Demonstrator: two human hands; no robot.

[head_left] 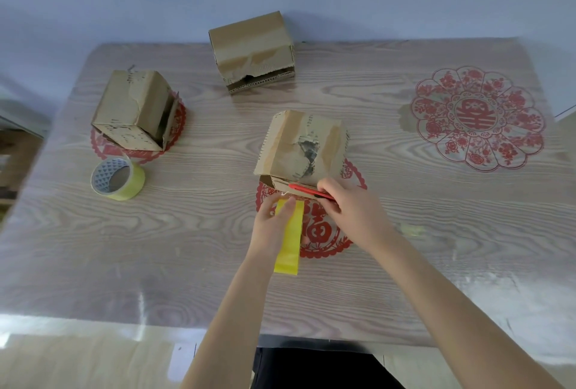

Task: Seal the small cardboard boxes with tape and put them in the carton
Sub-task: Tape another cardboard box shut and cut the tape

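Head view: both hands meet at one box's near edge.
Tape strip point(291, 242): yellow, running from the left fingers back toward the person.
Left hand point(274, 223): fingers pinch the strip's far end.
Right hand point(349, 207): fingers curled round a red knife point(307, 190), just right of the left fingertips.
Nearest box point(299, 145): just beyond the fingers, touching the knife, top torn.
Tape roll point(117, 178): well left of the left fingers, on the table point(436, 264).
Left box point(131, 111): beyond the roll.
Far box point(252, 48): farthest from the fingers.
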